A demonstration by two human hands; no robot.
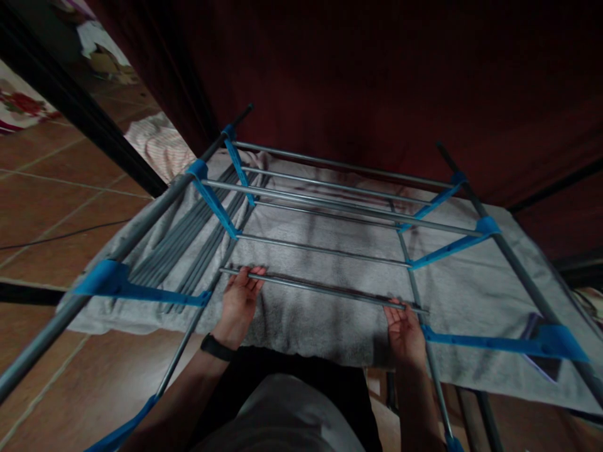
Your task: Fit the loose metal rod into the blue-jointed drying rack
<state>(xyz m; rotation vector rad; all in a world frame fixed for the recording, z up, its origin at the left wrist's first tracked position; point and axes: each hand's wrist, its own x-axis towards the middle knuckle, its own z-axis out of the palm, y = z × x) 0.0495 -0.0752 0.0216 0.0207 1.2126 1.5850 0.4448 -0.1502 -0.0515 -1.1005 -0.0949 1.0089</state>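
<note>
A loose grey metal rod spans the gap between my two hands, lying crosswise inside the frame of a rack. Near its left end, my left hand pinches it between thumb and fingers. My right hand grips it close to the other end. Around both hands stands the rack, made of grey tubes and blue plastic brackets. Several rods join the farther brackets. The nearest pair, a left bracket and a right bracket, has no rod between it.
A grey blanket covers the surface under the rack. Several loose rods lie on it at the left. A phone-like flat object rests at the right, partly behind a bracket. Dark red curtain hangs behind; tiled floor shows left.
</note>
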